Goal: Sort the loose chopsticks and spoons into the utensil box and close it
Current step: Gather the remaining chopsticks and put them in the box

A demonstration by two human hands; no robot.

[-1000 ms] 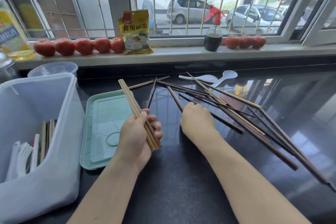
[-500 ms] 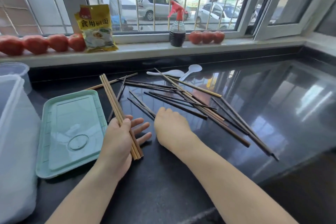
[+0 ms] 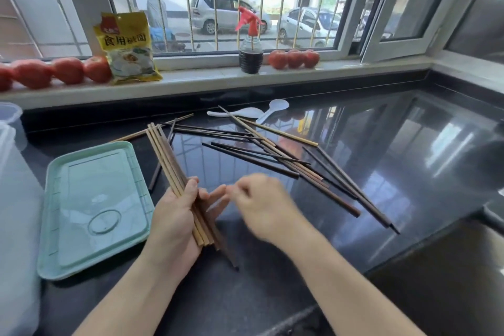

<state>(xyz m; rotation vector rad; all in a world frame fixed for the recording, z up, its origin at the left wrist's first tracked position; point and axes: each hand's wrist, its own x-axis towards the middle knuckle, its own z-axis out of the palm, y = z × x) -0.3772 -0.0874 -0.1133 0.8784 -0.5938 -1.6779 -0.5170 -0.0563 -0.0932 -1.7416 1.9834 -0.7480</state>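
My left hand grips a bundle of light wooden chopsticks that points up and away, with a dark chopstick sticking out below it. My right hand is blurred, its curled fingertips right beside my left fingers; whether it pinches anything is unclear. Several loose dark and light chopsticks lie crossed on the black counter beyond my hands. Two white spoons rest behind them. The teal lid lies flat to the left, next to the white utensil box at the frame's left edge.
On the windowsill stand rows of tomatoes, a yellow food packet and a spray bottle of dark liquid. A clear tub sits at the far left. The counter's front edge runs diagonally at lower right.
My right hand lifted off the counter and came to my left hand. The two nearest dark chopsticks left the counter; dark ones now sit in the bundle. The view swung right.
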